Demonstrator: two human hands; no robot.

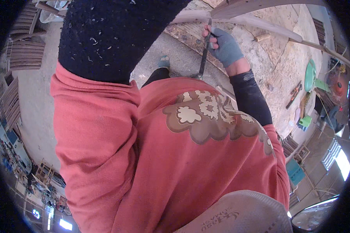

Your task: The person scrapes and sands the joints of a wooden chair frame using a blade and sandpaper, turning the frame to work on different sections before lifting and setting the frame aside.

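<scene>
My right hand (pixel 226 47), in a grey glove with bare fingertips, is closed around a long, narrow, dark flat bar tool (pixel 204 54). The bar stands nearly upright in the view. Its upper end meets a joint of pale wooden pieces, and whether it touches the wood I cannot tell. From that joint a curved wooden rail (pixel 256 22) runs to the right, with a wider wooden board (pixel 245 7) above it. My left arm (pixel 109 39), in a black sleeve flecked with wood shavings, reaches up past the top edge. The left hand is out of the picture.
Under the wood lies a worn, stained work surface (pixel 276 62). On it are a short wooden handle (pixel 263 37), a dark hand tool (pixel 294 95) and a green round object (pixel 310 75). Stacks of curved wooden pieces (pixel 27 54) stand on the floor at left.
</scene>
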